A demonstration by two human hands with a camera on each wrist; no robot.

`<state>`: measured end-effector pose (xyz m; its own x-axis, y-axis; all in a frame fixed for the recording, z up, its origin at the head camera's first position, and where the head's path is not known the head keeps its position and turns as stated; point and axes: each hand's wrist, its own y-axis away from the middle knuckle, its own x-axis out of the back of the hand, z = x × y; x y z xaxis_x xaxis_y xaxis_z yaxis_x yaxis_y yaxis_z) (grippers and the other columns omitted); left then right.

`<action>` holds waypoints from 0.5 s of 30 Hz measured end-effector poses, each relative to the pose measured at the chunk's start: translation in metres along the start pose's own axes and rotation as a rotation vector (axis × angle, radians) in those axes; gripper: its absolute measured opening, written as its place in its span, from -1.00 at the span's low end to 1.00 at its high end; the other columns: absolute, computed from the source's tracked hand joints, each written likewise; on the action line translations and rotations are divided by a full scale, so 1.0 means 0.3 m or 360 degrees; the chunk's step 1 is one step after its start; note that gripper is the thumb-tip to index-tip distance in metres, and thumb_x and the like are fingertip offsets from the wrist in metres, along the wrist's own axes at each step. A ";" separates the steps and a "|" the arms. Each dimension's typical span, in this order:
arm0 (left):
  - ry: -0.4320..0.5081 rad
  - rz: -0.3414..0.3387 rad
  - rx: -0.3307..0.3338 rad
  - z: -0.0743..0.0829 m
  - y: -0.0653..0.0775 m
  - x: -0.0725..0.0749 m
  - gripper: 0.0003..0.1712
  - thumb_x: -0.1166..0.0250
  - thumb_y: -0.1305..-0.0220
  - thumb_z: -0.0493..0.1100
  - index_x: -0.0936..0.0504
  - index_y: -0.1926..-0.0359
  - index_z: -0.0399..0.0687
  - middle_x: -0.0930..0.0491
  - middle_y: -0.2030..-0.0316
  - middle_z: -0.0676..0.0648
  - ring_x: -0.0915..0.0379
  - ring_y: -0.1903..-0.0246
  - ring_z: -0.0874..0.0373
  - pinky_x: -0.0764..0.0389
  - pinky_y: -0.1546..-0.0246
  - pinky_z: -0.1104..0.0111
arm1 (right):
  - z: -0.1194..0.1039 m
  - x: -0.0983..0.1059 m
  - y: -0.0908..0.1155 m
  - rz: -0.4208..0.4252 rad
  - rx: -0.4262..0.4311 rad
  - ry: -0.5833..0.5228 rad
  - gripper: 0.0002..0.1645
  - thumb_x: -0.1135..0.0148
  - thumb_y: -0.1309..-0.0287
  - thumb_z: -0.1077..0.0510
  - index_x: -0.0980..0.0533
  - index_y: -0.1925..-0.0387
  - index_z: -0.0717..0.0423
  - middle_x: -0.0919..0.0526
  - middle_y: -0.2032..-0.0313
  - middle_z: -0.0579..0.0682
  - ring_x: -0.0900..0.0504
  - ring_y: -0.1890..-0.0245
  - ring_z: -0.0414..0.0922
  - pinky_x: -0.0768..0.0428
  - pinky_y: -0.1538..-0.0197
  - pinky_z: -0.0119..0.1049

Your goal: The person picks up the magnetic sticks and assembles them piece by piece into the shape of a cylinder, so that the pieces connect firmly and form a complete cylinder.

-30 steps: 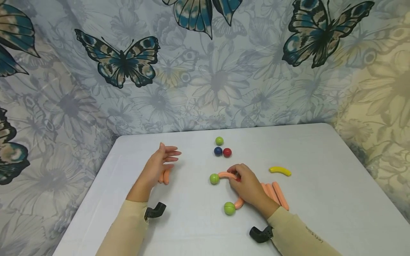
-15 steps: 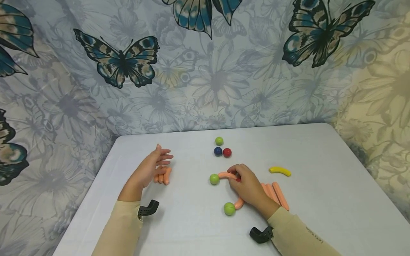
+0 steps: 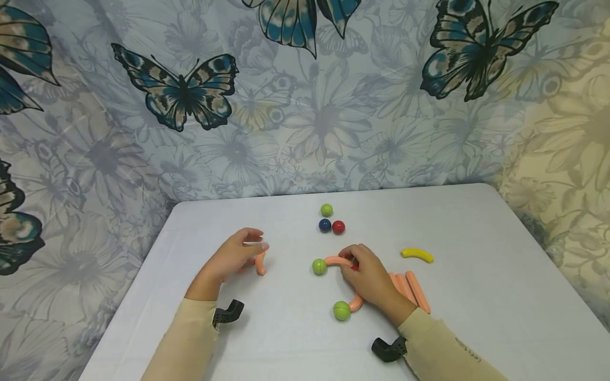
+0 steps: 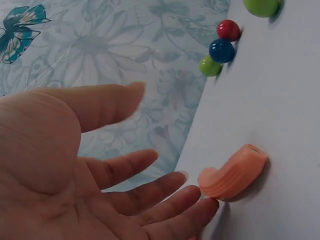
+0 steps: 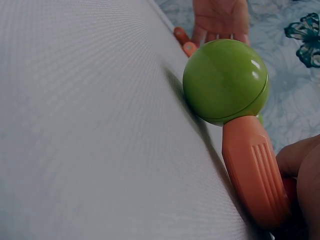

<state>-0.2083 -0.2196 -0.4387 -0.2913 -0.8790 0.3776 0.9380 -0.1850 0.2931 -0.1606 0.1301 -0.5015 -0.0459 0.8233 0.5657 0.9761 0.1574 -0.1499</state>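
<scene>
My left hand (image 3: pixel 233 256) hovers low at the left of the white table, its thumb apart from its straight fingers. Its fingertips reach a row of short curved orange rods (image 4: pixel 235 175), touching or nearly so; in the head view only the nearest rod (image 3: pixel 260 263) shows well. My right hand (image 3: pixel 369 272) pinches the end of a curved orange rod (image 3: pixel 337 260) beside a mostly hidden red ball (image 3: pixel 355 268). A green ball (image 3: pixel 319 266) caps that rod's left end. Another curved orange rod (image 3: pixel 356 302), partly under the hand, meets a second green ball (image 3: pixel 341 310).
Long orange rods (image 3: pixel 416 291) lie side by side, partly behind my right wrist. A curved yellow rod (image 3: pixel 416 255) is farther right. Small green (image 3: pixel 326 210), blue (image 3: pixel 324 225) and red (image 3: pixel 338 227) balls sit toward the back. Patterned fabric rises behind the table (image 3: pixel 495 317).
My left hand first drew back left, then came right and lower over the short curved rods. Those rods have shifted slightly right. My right hand has stayed put.
</scene>
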 end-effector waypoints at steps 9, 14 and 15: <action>-0.0318 0.0041 -0.0016 -0.009 -0.015 -0.124 -0.37 -0.60 -0.09 -0.29 -0.68 -0.23 -0.14 -0.66 0.02 -0.06 -0.60 0.07 0.02 -0.61 -0.01 0.12 | -0.001 0.000 -0.002 -0.0004 0.0039 0.0022 -0.76 -0.35 -0.39 0.37 -0.68 -0.03 0.14 -0.56 0.19 -0.04 -0.48 0.24 -0.08 -0.51 0.17 -0.22; -0.0610 0.0054 -0.0085 0.007 -0.003 -0.178 -0.66 -0.48 -0.09 -0.35 -0.74 0.06 -0.11 -0.66 0.25 0.02 -0.55 0.28 0.09 -0.58 0.20 0.24 | 0.000 0.000 -0.006 0.0007 0.0043 0.0046 -0.74 -0.33 -0.38 0.40 -0.67 -0.04 0.16 -0.57 0.18 -0.03 -0.49 0.21 -0.06 -0.52 0.14 -0.18; -0.0644 0.0054 -0.0100 0.009 -0.002 -0.188 -0.68 -0.45 -0.07 -0.36 -0.74 0.10 -0.09 -0.66 0.28 0.04 -0.53 0.30 0.10 -0.57 0.23 0.24 | 0.000 0.000 -0.006 0.0011 0.0038 0.0053 -0.74 -0.34 -0.37 0.40 -0.67 -0.04 0.16 -0.58 0.18 -0.02 -0.49 0.21 -0.06 -0.53 0.13 -0.18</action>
<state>-0.1929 -0.1687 -0.4578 -0.2986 -0.6433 0.7050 0.9544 -0.1964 0.2250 -0.1623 0.1296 -0.5012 -0.0317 0.8059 0.5913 0.9711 0.1649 -0.1728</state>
